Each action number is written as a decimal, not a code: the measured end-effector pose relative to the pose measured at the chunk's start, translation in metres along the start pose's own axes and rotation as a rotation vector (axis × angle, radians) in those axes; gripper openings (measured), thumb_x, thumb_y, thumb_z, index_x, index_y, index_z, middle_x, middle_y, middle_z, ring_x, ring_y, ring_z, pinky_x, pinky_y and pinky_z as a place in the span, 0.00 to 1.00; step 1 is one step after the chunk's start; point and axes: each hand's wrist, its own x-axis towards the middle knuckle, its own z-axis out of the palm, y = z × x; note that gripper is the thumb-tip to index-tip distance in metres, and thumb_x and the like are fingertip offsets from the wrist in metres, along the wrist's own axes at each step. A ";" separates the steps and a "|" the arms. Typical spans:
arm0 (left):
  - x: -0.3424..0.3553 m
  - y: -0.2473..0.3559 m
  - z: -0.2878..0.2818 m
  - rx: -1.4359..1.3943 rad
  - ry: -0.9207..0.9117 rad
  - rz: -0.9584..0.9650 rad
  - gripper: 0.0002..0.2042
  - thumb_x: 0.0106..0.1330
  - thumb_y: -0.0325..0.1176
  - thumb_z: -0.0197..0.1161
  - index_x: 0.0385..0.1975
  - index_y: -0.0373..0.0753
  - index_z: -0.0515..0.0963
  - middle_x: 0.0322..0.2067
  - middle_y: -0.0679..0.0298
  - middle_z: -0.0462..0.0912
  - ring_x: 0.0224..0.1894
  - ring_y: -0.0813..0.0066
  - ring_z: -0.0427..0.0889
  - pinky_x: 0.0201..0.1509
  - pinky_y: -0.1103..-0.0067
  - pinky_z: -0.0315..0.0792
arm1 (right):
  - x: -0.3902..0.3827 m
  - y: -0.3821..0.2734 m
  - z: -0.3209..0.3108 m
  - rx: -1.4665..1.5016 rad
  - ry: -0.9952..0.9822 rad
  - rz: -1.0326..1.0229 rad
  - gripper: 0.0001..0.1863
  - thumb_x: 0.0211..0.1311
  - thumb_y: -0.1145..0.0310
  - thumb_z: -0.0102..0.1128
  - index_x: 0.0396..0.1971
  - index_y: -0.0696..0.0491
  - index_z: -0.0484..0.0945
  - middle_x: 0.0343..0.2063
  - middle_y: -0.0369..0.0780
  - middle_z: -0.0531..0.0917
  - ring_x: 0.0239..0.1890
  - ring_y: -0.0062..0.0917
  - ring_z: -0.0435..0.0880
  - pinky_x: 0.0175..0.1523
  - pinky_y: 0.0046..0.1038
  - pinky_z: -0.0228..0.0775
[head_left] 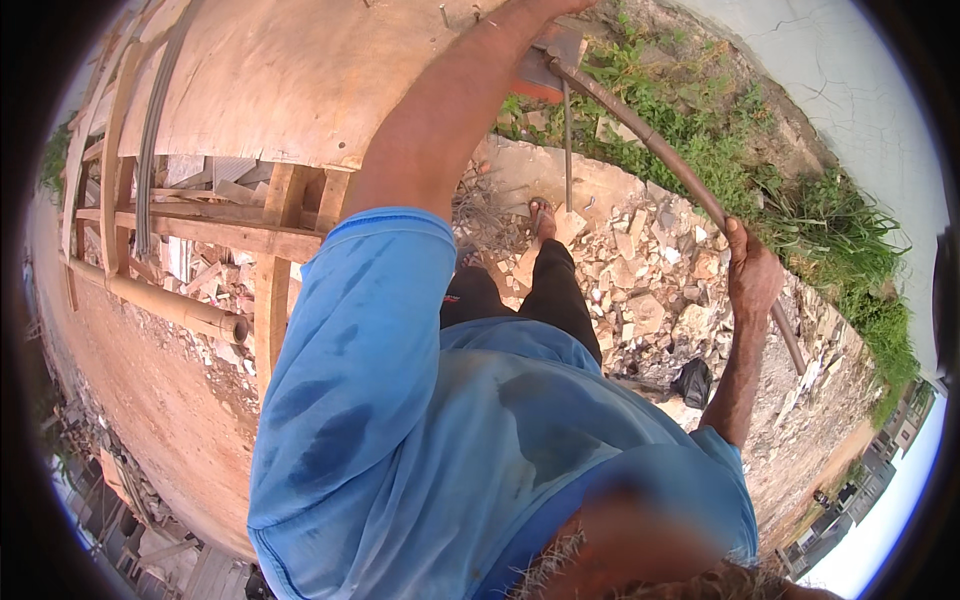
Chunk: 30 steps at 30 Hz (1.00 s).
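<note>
In the head view, the right hand (752, 277), right of centre, is closed around a long brown metal bar (655, 148). The bar slants from the upper centre, where its end meets a grey plate (566, 45) above an orange-red edge, down past the fist to the right. A thin straight rod (568, 150) runs downward from near that end, toward a sandaled foot (543, 220). The left hand (570, 5) is mostly cut off at the top edge, so I cannot tell its grip; its forearm crosses a plywood sheet (270, 80) at upper left. Below the sheet are a timber frame (271, 310) and a bamboo pole (185, 312). Broken rubble (640, 315) and a black plastic bag (692, 382) lie right of centre, with green weeds (740, 170) at upper right
</note>
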 end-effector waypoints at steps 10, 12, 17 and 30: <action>0.025 -0.024 0.028 0.053 0.099 0.013 0.15 0.63 0.40 0.57 0.39 0.33 0.81 0.42 0.41 0.82 0.50 0.44 0.79 0.54 0.58 0.73 | -0.020 -0.010 0.023 0.091 0.022 0.079 0.40 0.70 0.31 0.37 0.26 0.54 0.84 0.12 0.44 0.78 0.18 0.40 0.79 0.28 0.40 0.69; 0.026 -0.028 0.031 0.088 0.128 0.032 0.15 0.64 0.39 0.55 0.39 0.33 0.81 0.43 0.41 0.82 0.50 0.44 0.79 0.55 0.58 0.73 | -0.026 -0.016 0.022 0.069 -0.005 0.112 0.41 0.70 0.31 0.37 0.27 0.54 0.85 0.12 0.45 0.78 0.18 0.40 0.80 0.28 0.41 0.69; 0.029 -0.023 0.024 0.061 0.084 0.014 0.16 0.66 0.40 0.55 0.41 0.34 0.81 0.46 0.42 0.82 0.51 0.44 0.79 0.55 0.58 0.73 | -0.063 -0.035 0.019 0.118 0.013 0.186 0.46 0.66 0.25 0.34 0.25 0.54 0.85 0.14 0.45 0.79 0.21 0.41 0.81 0.30 0.40 0.70; 0.009 0.030 -0.023 0.067 -0.094 -0.151 0.14 0.69 0.32 0.52 0.44 0.31 0.82 0.45 0.44 0.83 0.50 0.47 0.81 0.52 0.60 0.76 | -0.061 -0.030 0.032 0.163 -0.069 0.141 0.42 0.66 0.27 0.40 0.27 0.56 0.83 0.15 0.46 0.79 0.21 0.41 0.80 0.29 0.43 0.70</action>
